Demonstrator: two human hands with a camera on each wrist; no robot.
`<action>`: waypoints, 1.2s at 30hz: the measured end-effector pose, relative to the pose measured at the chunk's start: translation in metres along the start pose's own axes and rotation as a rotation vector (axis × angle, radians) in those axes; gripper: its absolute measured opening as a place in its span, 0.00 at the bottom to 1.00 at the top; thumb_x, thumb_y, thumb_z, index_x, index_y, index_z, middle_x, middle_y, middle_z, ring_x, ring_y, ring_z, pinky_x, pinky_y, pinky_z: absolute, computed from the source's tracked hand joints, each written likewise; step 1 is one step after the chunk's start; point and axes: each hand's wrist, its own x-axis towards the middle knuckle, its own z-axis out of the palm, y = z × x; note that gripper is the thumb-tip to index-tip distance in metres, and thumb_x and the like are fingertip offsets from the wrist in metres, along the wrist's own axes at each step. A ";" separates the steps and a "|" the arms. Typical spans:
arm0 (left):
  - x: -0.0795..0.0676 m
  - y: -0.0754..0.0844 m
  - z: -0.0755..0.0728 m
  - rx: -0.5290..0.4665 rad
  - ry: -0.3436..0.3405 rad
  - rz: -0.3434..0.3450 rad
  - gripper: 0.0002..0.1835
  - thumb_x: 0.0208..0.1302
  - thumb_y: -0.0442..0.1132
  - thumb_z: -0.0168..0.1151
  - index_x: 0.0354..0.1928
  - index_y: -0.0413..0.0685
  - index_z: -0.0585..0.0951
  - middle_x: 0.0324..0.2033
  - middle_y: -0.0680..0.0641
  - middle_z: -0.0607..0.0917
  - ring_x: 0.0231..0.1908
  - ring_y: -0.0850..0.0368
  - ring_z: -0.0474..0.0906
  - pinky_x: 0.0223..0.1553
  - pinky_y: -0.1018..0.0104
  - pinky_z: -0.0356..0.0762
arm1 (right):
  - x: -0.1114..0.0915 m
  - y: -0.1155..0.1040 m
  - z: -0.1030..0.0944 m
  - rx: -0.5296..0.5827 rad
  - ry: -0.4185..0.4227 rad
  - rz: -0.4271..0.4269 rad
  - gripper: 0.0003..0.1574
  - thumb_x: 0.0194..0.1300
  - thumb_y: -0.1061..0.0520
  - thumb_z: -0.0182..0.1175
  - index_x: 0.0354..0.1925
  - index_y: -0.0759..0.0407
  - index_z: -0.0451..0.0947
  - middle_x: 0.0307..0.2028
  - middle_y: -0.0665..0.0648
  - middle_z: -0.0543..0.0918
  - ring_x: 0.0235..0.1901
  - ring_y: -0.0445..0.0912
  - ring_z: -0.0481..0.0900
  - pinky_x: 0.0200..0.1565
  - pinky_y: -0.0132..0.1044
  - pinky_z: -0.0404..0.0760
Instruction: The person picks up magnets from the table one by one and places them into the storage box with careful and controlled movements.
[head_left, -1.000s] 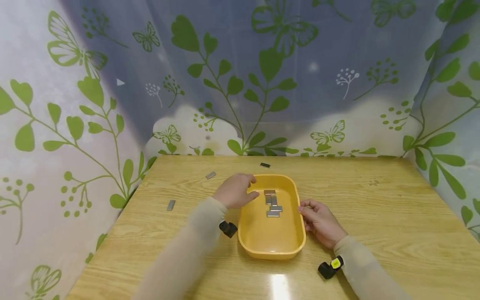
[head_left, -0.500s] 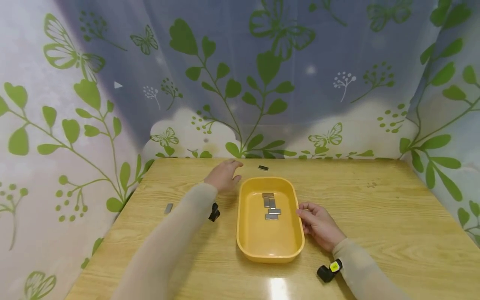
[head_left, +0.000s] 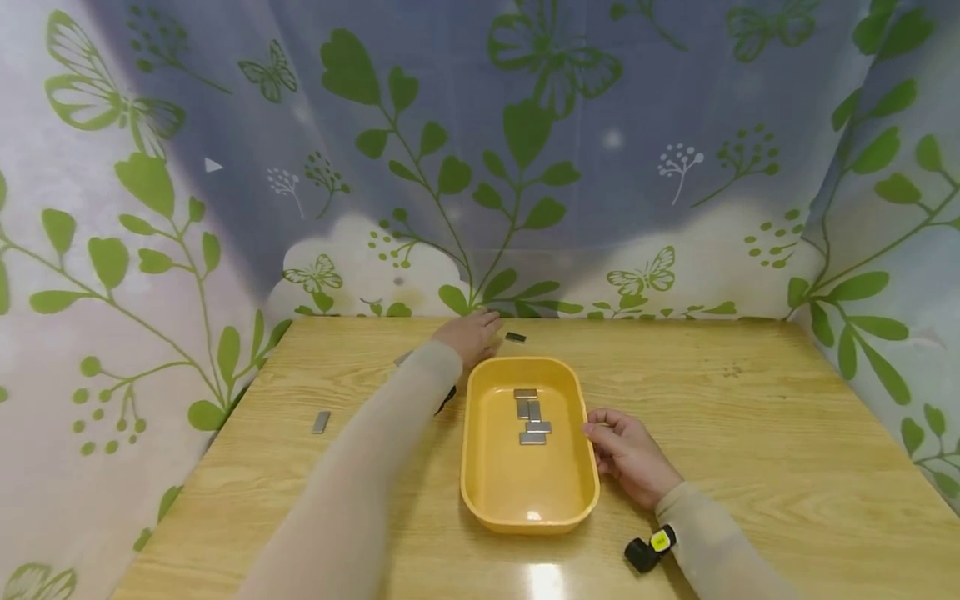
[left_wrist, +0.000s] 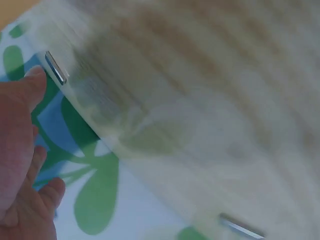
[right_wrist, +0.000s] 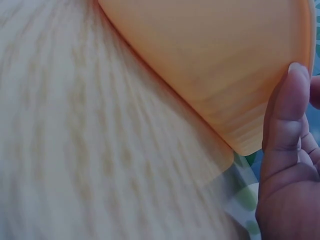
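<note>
My left hand (head_left: 471,337) reaches past the tray's far left corner, its fingers extended and nothing seen in them. Just right of its fingertips a small dark rectangular piece (head_left: 516,337) lies on the table; in the left wrist view this piece (left_wrist: 55,68) sits near the thumb, apart from it. My right hand (head_left: 633,458) holds the right rim of a deep yellow plastic tray (head_left: 528,492), the thumb (right_wrist: 292,95) against its wall. Inside the tray, several flat grey metal rectangles (head_left: 533,427) lie close together.
Another grey rectangle (head_left: 321,422) lies on the wooden table (head_left: 750,458) at left. A further one (head_left: 402,358) is partly covered by the left sleeve. A leaf-patterned curtain (head_left: 525,275) borders the table's back and sides.
My left hand has moved from over the tray's left rim, out to the left, then forward and right towards the dark piece. The right hand stays at the tray rim.
</note>
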 end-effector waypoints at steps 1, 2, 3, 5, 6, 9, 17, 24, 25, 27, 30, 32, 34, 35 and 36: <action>0.004 0.002 -0.002 0.030 -0.020 0.014 0.36 0.72 0.53 0.50 0.75 0.48 0.52 0.74 0.47 0.53 0.73 0.50 0.47 0.69 0.56 0.50 | 0.000 0.000 -0.001 -0.003 -0.004 -0.004 0.16 0.69 0.57 0.57 0.45 0.68 0.66 0.24 0.52 0.75 0.19 0.39 0.71 0.21 0.29 0.72; 0.008 0.003 -0.004 0.043 -0.040 0.022 0.36 0.72 0.54 0.49 0.76 0.50 0.51 0.74 0.49 0.51 0.73 0.51 0.46 0.69 0.55 0.50 | 0.000 0.000 -0.001 -0.003 -0.008 -0.007 0.17 0.69 0.57 0.57 0.45 0.69 0.66 0.24 0.52 0.75 0.19 0.39 0.71 0.21 0.29 0.72; 0.012 0.005 -0.005 0.052 -0.060 0.029 0.36 0.73 0.54 0.48 0.76 0.52 0.49 0.75 0.50 0.50 0.73 0.52 0.45 0.69 0.54 0.50 | 0.000 0.000 -0.002 -0.003 -0.011 -0.009 0.17 0.69 0.56 0.57 0.45 0.69 0.66 0.24 0.52 0.75 0.19 0.39 0.71 0.21 0.29 0.73; 0.019 0.008 -0.007 0.069 -0.103 0.043 0.36 0.74 0.52 0.47 0.76 0.55 0.46 0.75 0.52 0.47 0.73 0.53 0.43 0.69 0.52 0.51 | 0.001 0.001 -0.002 -0.002 -0.013 -0.009 0.17 0.69 0.56 0.57 0.44 0.69 0.66 0.24 0.52 0.75 0.19 0.39 0.71 0.21 0.29 0.73; 0.022 0.010 -0.007 0.067 -0.125 0.045 0.36 0.74 0.48 0.48 0.77 0.57 0.44 0.75 0.53 0.45 0.73 0.54 0.42 0.68 0.51 0.52 | 0.001 0.001 -0.003 0.001 -0.011 -0.009 0.17 0.69 0.57 0.57 0.44 0.69 0.66 0.24 0.52 0.75 0.19 0.39 0.71 0.21 0.29 0.73; 0.025 0.011 -0.006 0.072 -0.176 0.034 0.36 0.74 0.42 0.49 0.77 0.61 0.44 0.75 0.56 0.45 0.73 0.55 0.43 0.68 0.51 0.54 | 0.002 0.001 0.000 0.006 -0.010 -0.004 0.16 0.69 0.58 0.57 0.45 0.71 0.66 0.24 0.52 0.75 0.18 0.39 0.71 0.20 0.29 0.72; 0.019 0.007 -0.005 0.041 -0.267 0.056 0.30 0.78 0.40 0.40 0.76 0.58 0.46 0.75 0.54 0.49 0.73 0.54 0.47 0.69 0.59 0.51 | 0.003 -0.001 0.004 0.006 -0.011 0.007 0.13 0.69 0.58 0.56 0.43 0.68 0.66 0.24 0.52 0.74 0.18 0.39 0.69 0.21 0.29 0.71; 0.020 0.010 0.010 -0.021 -0.291 0.039 0.34 0.75 0.35 0.46 0.76 0.61 0.46 0.75 0.56 0.46 0.73 0.54 0.44 0.68 0.50 0.54 | -0.002 0.004 0.001 0.009 0.035 0.033 0.15 0.68 0.57 0.57 0.43 0.67 0.66 0.25 0.52 0.74 0.19 0.40 0.68 0.21 0.29 0.69; 0.018 0.010 0.011 -0.027 -0.291 0.032 0.36 0.73 0.35 0.49 0.76 0.61 0.46 0.75 0.56 0.46 0.73 0.54 0.44 0.67 0.49 0.55 | -0.002 0.005 0.002 0.014 0.041 0.035 0.15 0.68 0.57 0.58 0.43 0.67 0.66 0.25 0.52 0.74 0.19 0.40 0.68 0.21 0.29 0.69; 0.012 0.009 0.012 -0.044 -0.282 0.021 0.40 0.70 0.37 0.56 0.76 0.61 0.47 0.75 0.55 0.47 0.73 0.53 0.44 0.67 0.48 0.55 | -0.002 0.005 0.002 0.011 0.041 0.029 0.16 0.68 0.56 0.58 0.44 0.67 0.66 0.25 0.52 0.73 0.19 0.40 0.68 0.21 0.29 0.69; -0.003 0.007 0.009 -0.054 -0.242 0.011 0.47 0.61 0.40 0.68 0.76 0.59 0.50 0.74 0.54 0.50 0.73 0.51 0.46 0.66 0.48 0.57 | -0.002 0.004 0.003 0.004 0.047 0.020 0.17 0.68 0.56 0.58 0.44 0.67 0.66 0.25 0.52 0.73 0.20 0.40 0.68 0.22 0.29 0.69; -0.012 0.006 0.010 -0.083 -0.211 -0.004 0.46 0.60 0.45 0.68 0.75 0.58 0.53 0.74 0.53 0.52 0.73 0.49 0.47 0.66 0.46 0.57 | -0.002 0.002 0.003 -0.003 0.051 0.017 0.17 0.69 0.56 0.58 0.45 0.68 0.66 0.25 0.52 0.73 0.20 0.39 0.68 0.22 0.28 0.69; -0.019 0.004 0.015 -0.080 -0.191 -0.019 0.44 0.62 0.46 0.66 0.75 0.58 0.53 0.74 0.53 0.53 0.72 0.49 0.48 0.65 0.45 0.58 | -0.002 0.001 0.003 -0.006 0.057 0.018 0.17 0.69 0.56 0.57 0.45 0.68 0.66 0.25 0.52 0.73 0.20 0.39 0.68 0.22 0.28 0.69; -0.023 0.004 0.018 -0.084 -0.175 -0.028 0.40 0.65 0.46 0.62 0.75 0.58 0.54 0.73 0.54 0.55 0.72 0.50 0.49 0.65 0.46 0.59 | -0.001 0.000 0.003 -0.009 0.060 0.015 0.17 0.69 0.56 0.58 0.45 0.69 0.66 0.25 0.52 0.73 0.20 0.39 0.68 0.22 0.28 0.69; -0.026 0.004 0.020 -0.088 -0.165 -0.038 0.37 0.67 0.45 0.60 0.75 0.58 0.55 0.73 0.54 0.56 0.72 0.50 0.50 0.65 0.46 0.59 | -0.001 -0.001 0.004 -0.007 0.058 0.014 0.17 0.69 0.57 0.57 0.45 0.69 0.66 0.25 0.52 0.73 0.20 0.39 0.68 0.22 0.28 0.69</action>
